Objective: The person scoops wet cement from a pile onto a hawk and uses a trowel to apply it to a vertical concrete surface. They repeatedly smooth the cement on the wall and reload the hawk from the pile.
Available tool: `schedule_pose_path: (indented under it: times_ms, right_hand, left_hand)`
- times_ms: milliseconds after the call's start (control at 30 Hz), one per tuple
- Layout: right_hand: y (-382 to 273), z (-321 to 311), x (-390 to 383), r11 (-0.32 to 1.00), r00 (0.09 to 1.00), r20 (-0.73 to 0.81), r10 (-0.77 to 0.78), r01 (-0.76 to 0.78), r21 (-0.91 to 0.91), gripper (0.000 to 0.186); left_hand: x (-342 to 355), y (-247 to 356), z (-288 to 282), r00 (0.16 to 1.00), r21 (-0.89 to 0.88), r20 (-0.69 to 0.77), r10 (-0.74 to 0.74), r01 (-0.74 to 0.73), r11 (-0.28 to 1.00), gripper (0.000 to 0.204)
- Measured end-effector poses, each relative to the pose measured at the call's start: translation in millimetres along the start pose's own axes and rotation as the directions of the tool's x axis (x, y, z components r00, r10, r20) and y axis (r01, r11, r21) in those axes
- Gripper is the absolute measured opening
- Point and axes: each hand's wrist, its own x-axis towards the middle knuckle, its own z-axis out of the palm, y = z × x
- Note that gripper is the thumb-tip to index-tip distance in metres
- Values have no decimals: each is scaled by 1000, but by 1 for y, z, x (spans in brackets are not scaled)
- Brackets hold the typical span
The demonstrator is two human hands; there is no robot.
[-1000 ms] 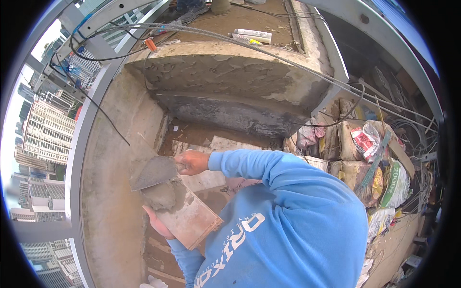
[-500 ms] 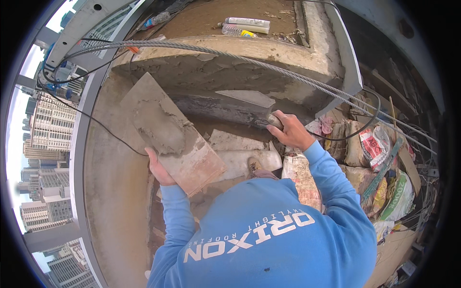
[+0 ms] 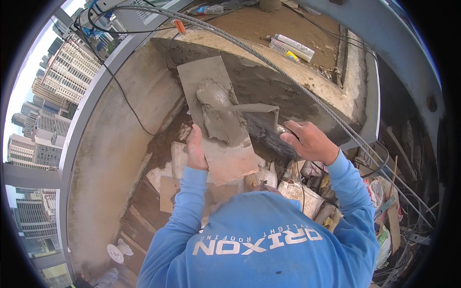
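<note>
My left hand [image 3: 196,149] grips the left edge of a flat rectangular mortar board [image 3: 230,163], its fingers mostly hidden beneath. A heap of wet grey mortar [image 3: 218,127] is spread over the board's middle and far part. In my right hand [image 3: 314,142] is the handle of a pointed trowel [image 3: 259,108], fingers closed round it. The trowel's blade shows nearly edge-on, its tip end at the mortar. Beyond the board stands a low wall [image 3: 297,89] with rough grey mortar on its near face.
A steel cable [image 3: 269,57] slants across in front of the wall. Bottles [image 3: 283,48] lie on the soil behind it. Sacks and debris [image 3: 384,211] fill the right side. At left, a metal frame [image 3: 72,158] borders a drop towards tall buildings [image 3: 67,72]. A white spool [image 3: 115,253] lies low left.
The view has turned. My right hand has brought the trowel from beside the wall to the mortar on the board. The board now points more straight away from me.
</note>
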Motion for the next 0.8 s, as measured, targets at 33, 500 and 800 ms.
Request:
schedule_pose_path:
  times_ms: [33, 500, 800]
  right_hand:
    - [-3, 6, 9, 1000, 1000, 23, -16, 16, -23, 37]
    - [-24, 84, 132, 930, 809, -461, -365, 293, -223, 41]
    - [34, 104, 83, 967, 771, -595, -226, 102, -235, 35]
  left_hand:
    - [-7, 3, 3, 999, 45, -14, 38, -37, 998, 53]
    - [-95, 48, -56, 945, 590, 79, 319, -302, 749, 50]
    - [-86, 19, -45, 951, 110, -243, 190, -167, 980, 59]
